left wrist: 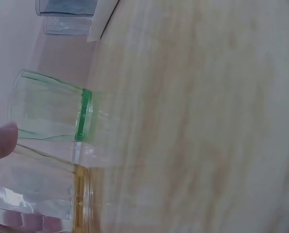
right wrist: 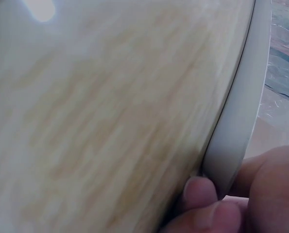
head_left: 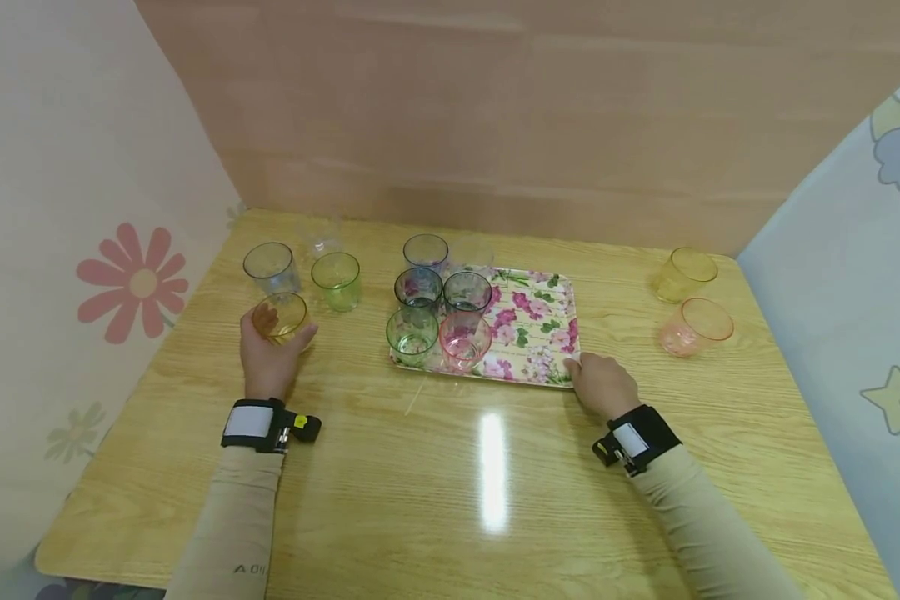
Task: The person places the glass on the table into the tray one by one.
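At the table's left, my left hand [head_left: 268,360] holds a yellow glass [head_left: 283,321], thumb on one side and fingers round the other. The left wrist view shows this yellow glass [left wrist: 32,187] upright, its base at the tabletop, beside a green glass [left wrist: 49,107]. My right hand [head_left: 606,385] grips the near right corner of a flower-patterned tray [head_left: 532,333]. Close up, fingertips [right wrist: 201,194] curl under the pale tray rim [right wrist: 236,111]. Standing on the tray's left part are several glasses, among them a green one [head_left: 412,337] and a pink one [head_left: 465,343].
Behind the left hand stand a blue glass [head_left: 272,268], a green glass [head_left: 336,283] and a faint clear glass [head_left: 322,242]. Towards the right edge are another yellow glass [head_left: 685,277] and a pink glass [head_left: 694,327]. Walls border the table at the back and sides.
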The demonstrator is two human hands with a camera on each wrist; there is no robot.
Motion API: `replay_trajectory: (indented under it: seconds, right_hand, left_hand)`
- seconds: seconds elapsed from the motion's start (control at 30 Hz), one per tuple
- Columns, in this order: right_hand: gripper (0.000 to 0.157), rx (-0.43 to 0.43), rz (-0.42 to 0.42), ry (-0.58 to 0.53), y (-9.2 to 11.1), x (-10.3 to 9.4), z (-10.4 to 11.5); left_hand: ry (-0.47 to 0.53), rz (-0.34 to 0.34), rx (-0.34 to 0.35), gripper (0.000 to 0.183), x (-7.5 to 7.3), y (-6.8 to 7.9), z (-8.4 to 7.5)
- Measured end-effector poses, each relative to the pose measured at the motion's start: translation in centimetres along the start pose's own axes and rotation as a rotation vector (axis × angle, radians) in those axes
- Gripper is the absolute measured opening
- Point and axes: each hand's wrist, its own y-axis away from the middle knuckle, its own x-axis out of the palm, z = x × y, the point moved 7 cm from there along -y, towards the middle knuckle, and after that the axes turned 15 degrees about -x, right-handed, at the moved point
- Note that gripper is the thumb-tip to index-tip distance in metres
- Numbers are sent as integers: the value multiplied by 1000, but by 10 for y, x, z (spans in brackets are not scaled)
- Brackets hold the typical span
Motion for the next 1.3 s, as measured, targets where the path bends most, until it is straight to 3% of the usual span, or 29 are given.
replay_trajectory:
  seconds: [0.53, 1.0, 1.3]
  right_hand:
    - [40, -24, -11, -4, 2, -3, 3]
    - [41, -27, -20, -8, 2, -5, 3]
    - [41, -24, -23, -30, 3, -4, 4]
  left_hand:
    - [-24, 1, -34, 83, 0, 0, -2]
    - [-14, 16, -22, 81, 0, -2, -4]
    - [-17, 45, -3, 82, 1, 5, -7]
